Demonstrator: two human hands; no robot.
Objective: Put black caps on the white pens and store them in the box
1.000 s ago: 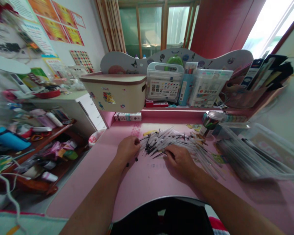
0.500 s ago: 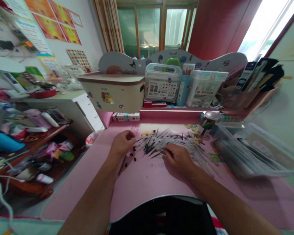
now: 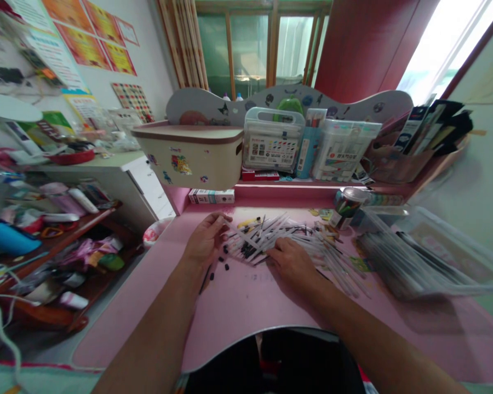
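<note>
The pens [image 3: 287,232] lie on the desk [image 3: 246,298], long axes mostly left-right, with bare room near. The left hand [image 3: 205,241] curls at their left end and the right hand [image 3: 290,262] rests palm-down on them; any grip I cannot tell.

View: one head-worn camera, looking forward and down onto the pink surface [image 3: 246,306].
Facing: towards the wooden-framed window [image 3: 271,49] beyond the surface's far edge.
Nearness: close; the scattered heap of white and black pens [image 3: 283,232] sits mid-frame, and both forearms enter from the bottom edge.
Lens: wide, with bent edges.
</note>
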